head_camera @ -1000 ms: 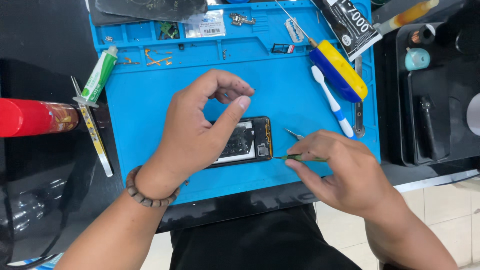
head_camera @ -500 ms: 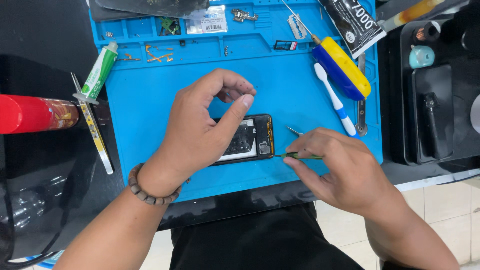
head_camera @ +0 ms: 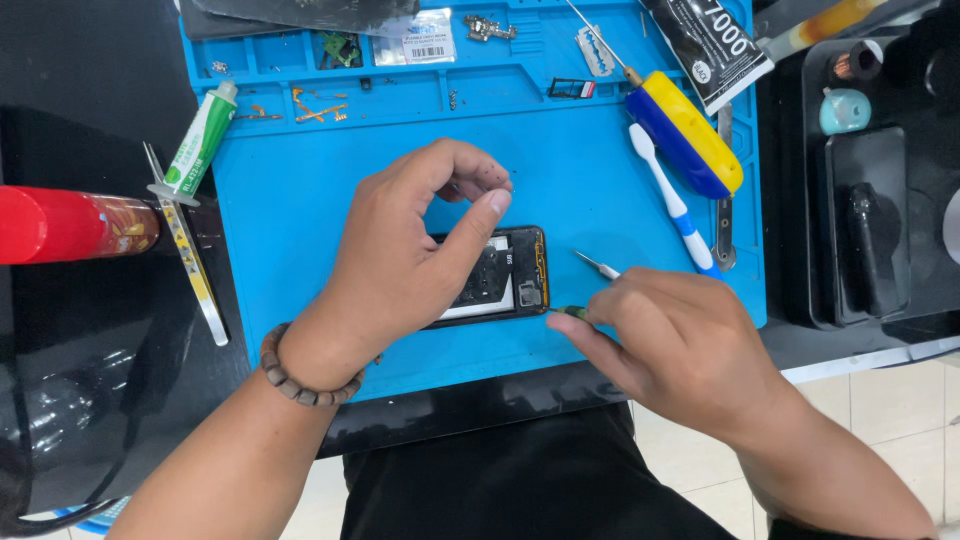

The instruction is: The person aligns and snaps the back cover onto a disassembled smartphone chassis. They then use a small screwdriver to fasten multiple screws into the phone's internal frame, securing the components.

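Observation:
An opened black phone (head_camera: 505, 275) lies on a blue work mat (head_camera: 300, 230), its insides showing. My left hand (head_camera: 400, 260) lies over the phone's left part and holds it down, thumb on its far edge and fingers curled above it. My right hand (head_camera: 680, 340) grips a thin tool with a green tip (head_camera: 570, 312) that touches the phone's near right corner. A metal tweezers tip (head_camera: 597, 265) sticks out from under the same hand. A bead bracelet is on my left wrist.
On the mat's right lie a white-and-blue toothbrush (head_camera: 672, 200) and a yellow-and-blue tool (head_camera: 685, 130); small parts and a razor blade (head_camera: 598, 50) fill the far compartments. A green tube (head_camera: 200, 140) and a red can (head_camera: 60, 222) lie left. A black tray (head_camera: 860, 220) stands right.
Both hands stay on the phone almost unmoved. The right hand's tool tip has edged slightly closer to the phone's corner.

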